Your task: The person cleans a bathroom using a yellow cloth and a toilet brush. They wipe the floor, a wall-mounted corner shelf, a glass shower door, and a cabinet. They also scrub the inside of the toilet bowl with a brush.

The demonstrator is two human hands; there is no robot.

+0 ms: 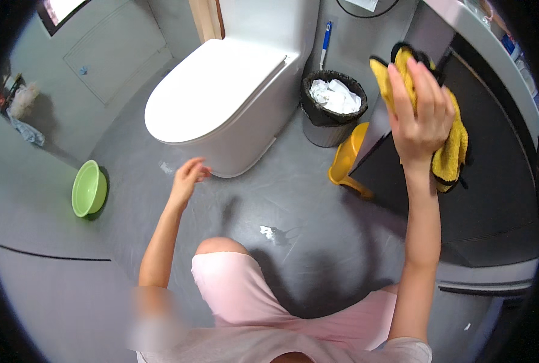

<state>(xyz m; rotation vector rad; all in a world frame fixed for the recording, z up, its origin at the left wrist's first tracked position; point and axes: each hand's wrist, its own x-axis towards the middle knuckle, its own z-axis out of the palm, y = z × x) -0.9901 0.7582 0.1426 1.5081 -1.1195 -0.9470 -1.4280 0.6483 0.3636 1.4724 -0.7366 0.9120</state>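
Note:
My right hand [422, 118] is pressed over a yellow cleaning cloth [454, 142] with black edging. The cloth lies against the dark front of a cabinet [493, 199], bunched under the fingers and hanging down past the wrist. Further left, my left hand [189, 176] hovers over the grey floor near the base of a white toilet [215, 91]. Its fingers are loosely bent and apart, with nothing in them. The toilet's lid is down.
A bin [328, 130] with a black liner and white paper stands beside the toilet, a blue-handled brush [325, 45] behind it. A yellow stool [348, 158] touches the cabinet side. A green basin [89, 189] sits at left. Crumpled white paper [268, 232] lies on the floor.

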